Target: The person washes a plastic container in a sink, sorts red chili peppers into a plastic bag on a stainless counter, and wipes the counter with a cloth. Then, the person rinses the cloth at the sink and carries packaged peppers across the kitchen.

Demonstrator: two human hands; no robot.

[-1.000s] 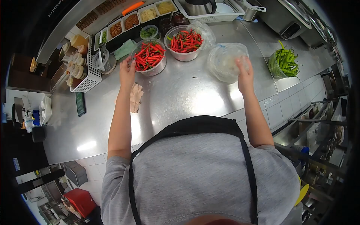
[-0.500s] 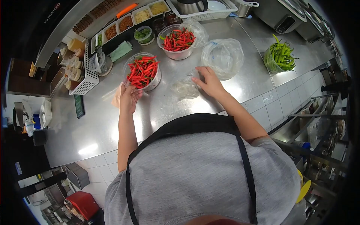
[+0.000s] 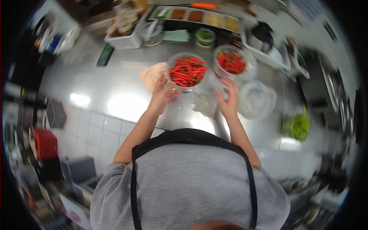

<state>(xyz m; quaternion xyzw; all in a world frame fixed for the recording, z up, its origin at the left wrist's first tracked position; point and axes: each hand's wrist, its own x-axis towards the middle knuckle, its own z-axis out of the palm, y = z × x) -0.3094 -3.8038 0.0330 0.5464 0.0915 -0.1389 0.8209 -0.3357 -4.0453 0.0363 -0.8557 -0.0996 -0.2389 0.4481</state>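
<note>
My left hand (image 3: 165, 95) is by the lower left side of a clear tub (image 3: 187, 90) heaped with red chilies (image 3: 188, 71). Its fingers are spread, and blur hides whether they touch the tub. A peach cloth (image 3: 150, 74) lies partly under that hand. My right hand (image 3: 229, 99) is open, fingers apart, just below a second tub (image 3: 222, 74) of red chilies (image 3: 231, 62). Between the hands lies a crumpled clear plastic bag (image 3: 206, 105). Another clear plastic bag (image 3: 257, 99), opened out round, rests right of my right hand.
Green chilies (image 3: 298, 125) stand in a container at the right. Along the back are a topping tray (image 3: 195, 17), a small tub of greens (image 3: 205, 37), a green cloth (image 3: 176, 36) and a white basket (image 3: 124, 41). A phone (image 3: 105, 54) lies at the left.
The view has turned, shifting the counter. My left hand has come off the rim of the chili tub. My right hand has moved off the crumpled bag, closer to the second tub.
</note>
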